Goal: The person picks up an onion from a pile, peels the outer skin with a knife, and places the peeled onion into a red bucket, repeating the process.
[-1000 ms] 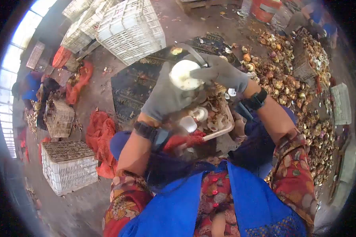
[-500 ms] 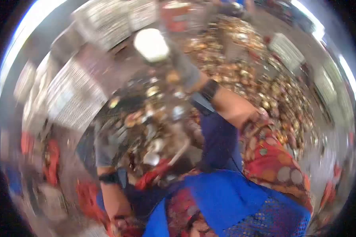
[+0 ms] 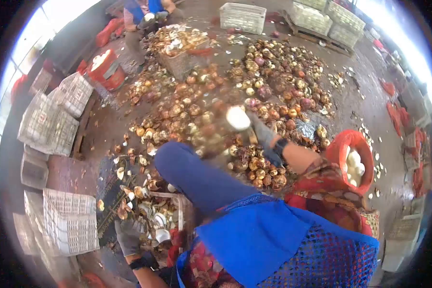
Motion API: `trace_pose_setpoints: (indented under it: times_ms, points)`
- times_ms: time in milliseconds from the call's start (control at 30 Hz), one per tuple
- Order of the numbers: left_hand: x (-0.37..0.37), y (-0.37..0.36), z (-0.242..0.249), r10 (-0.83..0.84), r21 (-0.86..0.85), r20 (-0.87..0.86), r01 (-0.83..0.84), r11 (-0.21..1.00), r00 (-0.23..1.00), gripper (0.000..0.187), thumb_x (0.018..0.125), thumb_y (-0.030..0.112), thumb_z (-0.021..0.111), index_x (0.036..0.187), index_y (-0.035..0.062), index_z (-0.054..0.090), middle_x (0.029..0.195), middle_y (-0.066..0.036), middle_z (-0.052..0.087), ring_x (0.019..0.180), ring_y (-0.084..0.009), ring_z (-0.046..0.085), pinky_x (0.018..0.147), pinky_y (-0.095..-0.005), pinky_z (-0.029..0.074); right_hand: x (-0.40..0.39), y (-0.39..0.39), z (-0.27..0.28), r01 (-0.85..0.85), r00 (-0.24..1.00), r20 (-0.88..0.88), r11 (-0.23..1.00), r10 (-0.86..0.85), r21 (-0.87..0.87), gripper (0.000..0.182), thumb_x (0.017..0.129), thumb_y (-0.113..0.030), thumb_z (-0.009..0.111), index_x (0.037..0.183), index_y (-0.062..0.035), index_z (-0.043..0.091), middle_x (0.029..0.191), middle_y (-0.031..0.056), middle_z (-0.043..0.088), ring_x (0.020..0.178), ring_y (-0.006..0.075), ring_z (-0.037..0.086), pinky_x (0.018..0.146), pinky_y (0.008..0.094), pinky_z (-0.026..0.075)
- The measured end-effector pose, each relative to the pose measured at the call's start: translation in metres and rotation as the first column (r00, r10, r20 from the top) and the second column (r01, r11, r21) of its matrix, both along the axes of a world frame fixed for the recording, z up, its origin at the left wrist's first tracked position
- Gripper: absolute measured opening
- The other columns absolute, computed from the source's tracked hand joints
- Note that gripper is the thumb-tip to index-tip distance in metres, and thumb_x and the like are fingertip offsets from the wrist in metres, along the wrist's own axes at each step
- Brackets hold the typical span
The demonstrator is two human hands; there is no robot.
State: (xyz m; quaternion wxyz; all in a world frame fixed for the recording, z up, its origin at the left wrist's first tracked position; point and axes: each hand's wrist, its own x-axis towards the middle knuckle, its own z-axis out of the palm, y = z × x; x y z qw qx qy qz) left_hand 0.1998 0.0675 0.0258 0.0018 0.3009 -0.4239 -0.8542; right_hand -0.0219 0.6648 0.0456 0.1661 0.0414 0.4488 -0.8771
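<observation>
My right hand (image 3: 262, 132), in a grey glove, holds a peeled white onion (image 3: 238, 118) out over the heap of unpeeled onions (image 3: 273, 86). Motion smears the onion and the fingertips slightly. Low on the left, my gloved left hand (image 3: 131, 236) hangs over loose peels beside a pale plastic crate (image 3: 181, 216), its fingers loosely apart. Onion skins and white scraps (image 3: 159, 220) lie in and around that crate. To the right of my right forearm stands a red bucket (image 3: 369, 161) with peeled white onions inside.
White crates (image 3: 69, 223) stand along the left, with more stacked on a pallet (image 3: 317, 38) at the back right. Another person (image 3: 144, 14) works at the back beside a basket heaped with peels (image 3: 177, 62). A second red bucket (image 3: 105, 69) stands near them.
The view has swung left to right, bringing the red bucket at right into sight. My right hand carries the white onion away from the peel crate toward the right; my left hand stays near the peels.
</observation>
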Motion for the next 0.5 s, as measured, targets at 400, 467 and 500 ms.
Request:
trace_pose_setpoints:
  times_ms: [400,467,500]
  points:
    - [-0.018,-0.023,-0.085,-0.34,0.058,0.116,0.335,0.94,0.933,0.051,0.102,0.042,0.042,0.141,0.0094,0.041,0.14,-0.016,0.046,0.133,-0.0346,0.042,0.11,-0.0476,0.035,0.185,0.18,0.003,0.555,0.802,0.134,0.81,-0.582,0.19,0.043,0.094,-0.052,0.055,0.105,-0.0112,0.063,0.073,-0.0032,0.057,0.056,0.0106,0.05,0.048,0.0257,0.043]
    - [-0.022,0.005,-0.055,-0.287,0.198,0.162,0.254,0.947,0.944,0.056,0.1,0.045,0.045,0.14,0.0058,0.042,0.142,-0.016,0.045,0.133,-0.0356,0.041,0.11,-0.0484,0.034,0.213,0.226,0.046,0.653,0.717,0.069,0.702,-0.694,0.284,0.042,0.094,-0.052,0.055,0.104,-0.0116,0.063,0.071,-0.0037,0.056,0.054,0.0106,0.049,0.047,0.0256,0.042]
    - [-0.025,0.014,-0.047,-0.249,0.209,0.154,0.215,0.954,0.956,0.053,0.102,0.044,0.041,0.138,0.0055,0.044,0.142,-0.017,0.045,0.134,-0.0354,0.041,0.111,-0.0499,0.032,0.228,0.247,0.067,0.691,0.671,0.046,0.646,-0.74,0.324,0.042,0.094,-0.052,0.056,0.104,-0.0118,0.063,0.07,-0.004,0.055,0.053,0.0106,0.049,0.046,0.0255,0.042]
